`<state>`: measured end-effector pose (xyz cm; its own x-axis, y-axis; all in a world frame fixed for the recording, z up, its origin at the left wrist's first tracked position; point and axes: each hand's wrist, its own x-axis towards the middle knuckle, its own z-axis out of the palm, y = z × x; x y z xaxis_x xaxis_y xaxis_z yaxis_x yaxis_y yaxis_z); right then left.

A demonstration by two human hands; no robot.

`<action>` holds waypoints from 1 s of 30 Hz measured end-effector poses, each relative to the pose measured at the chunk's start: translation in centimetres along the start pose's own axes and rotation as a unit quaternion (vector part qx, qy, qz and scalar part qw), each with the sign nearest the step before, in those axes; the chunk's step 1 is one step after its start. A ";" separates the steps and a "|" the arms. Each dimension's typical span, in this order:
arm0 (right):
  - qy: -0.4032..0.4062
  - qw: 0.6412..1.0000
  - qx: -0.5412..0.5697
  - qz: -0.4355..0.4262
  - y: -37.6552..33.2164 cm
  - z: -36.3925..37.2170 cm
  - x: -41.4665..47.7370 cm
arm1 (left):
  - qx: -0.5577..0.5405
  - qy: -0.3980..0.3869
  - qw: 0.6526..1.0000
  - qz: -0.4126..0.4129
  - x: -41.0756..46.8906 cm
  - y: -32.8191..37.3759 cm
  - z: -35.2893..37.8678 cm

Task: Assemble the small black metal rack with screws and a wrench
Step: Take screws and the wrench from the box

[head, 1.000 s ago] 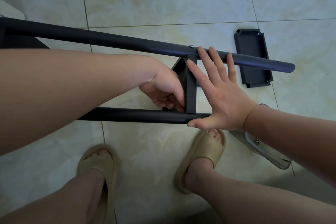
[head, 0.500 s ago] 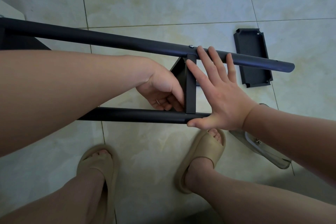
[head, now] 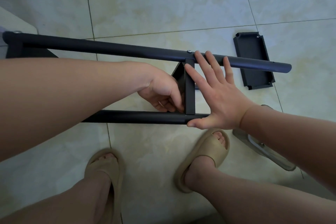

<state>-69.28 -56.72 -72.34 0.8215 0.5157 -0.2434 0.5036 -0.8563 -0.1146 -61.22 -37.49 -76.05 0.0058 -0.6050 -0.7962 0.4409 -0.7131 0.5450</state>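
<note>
The black tubular metal rack frame (head: 112,50) stretches sideways before my feet. My right hand (head: 218,96) lies flat against its black crossbar (head: 190,94), fingers straight and spread. My left hand (head: 161,94) curls its fingers at the crossbar's base; gripping what, I cannot tell.

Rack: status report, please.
Right grip flat, open, braced across rack. Left grip curled at crossbar, contents hidden. Spare panel on floor, apart.
</note>
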 end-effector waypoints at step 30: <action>-0.082 0.955 0.189 0.211 -4.3 -10.0 -3.0 | 0.430 0.448 0.783 -0.031 -10.6 3.5 7.7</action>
<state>-71.22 -54.26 -61.46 0.8614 0.1364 -0.4893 -0.0219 -0.9524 -0.3041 -66.65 -36.29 -63.65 0.8063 -0.3429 -0.4819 -0.3005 -0.9393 0.1655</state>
